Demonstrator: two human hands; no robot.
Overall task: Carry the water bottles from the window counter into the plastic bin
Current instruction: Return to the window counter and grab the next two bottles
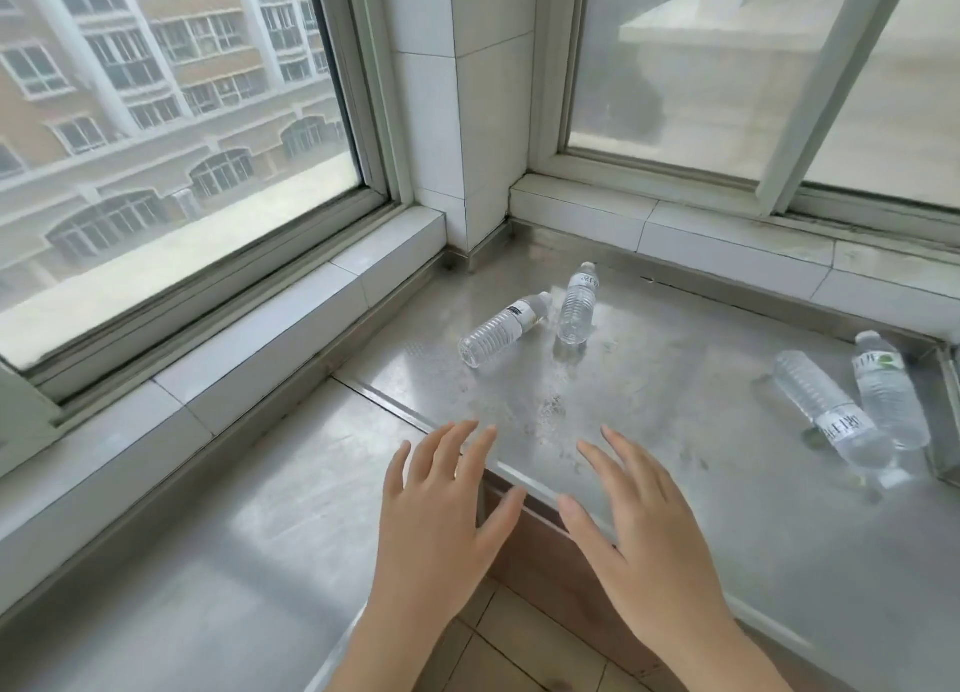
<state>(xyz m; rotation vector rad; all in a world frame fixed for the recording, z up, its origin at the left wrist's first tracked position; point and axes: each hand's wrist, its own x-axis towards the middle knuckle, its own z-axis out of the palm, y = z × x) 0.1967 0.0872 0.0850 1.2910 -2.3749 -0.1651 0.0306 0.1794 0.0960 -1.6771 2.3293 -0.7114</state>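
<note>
Several clear water bottles are on the steel window counter (649, 390). One bottle (501, 328) lies on its side near the corner, and a second bottle (577, 304) stands upright beside it. At the right edge a third bottle (831, 410) lies flat, cap toward me, with another bottle (889, 392) next to it. My left hand (441, 514) and my right hand (644, 530) hover over the counter's front edge, palms down, fingers spread, holding nothing. Both hands are well short of the bottles. No plastic bin is in view.
Windows with white tiled sills run along the left and the back, and a tiled pillar (462, 109) stands in the corner. A lower steel counter (234, 561) extends to the left. A metal box edge (945, 421) is at the far right. Tiled floor (498, 655) shows below my wrists.
</note>
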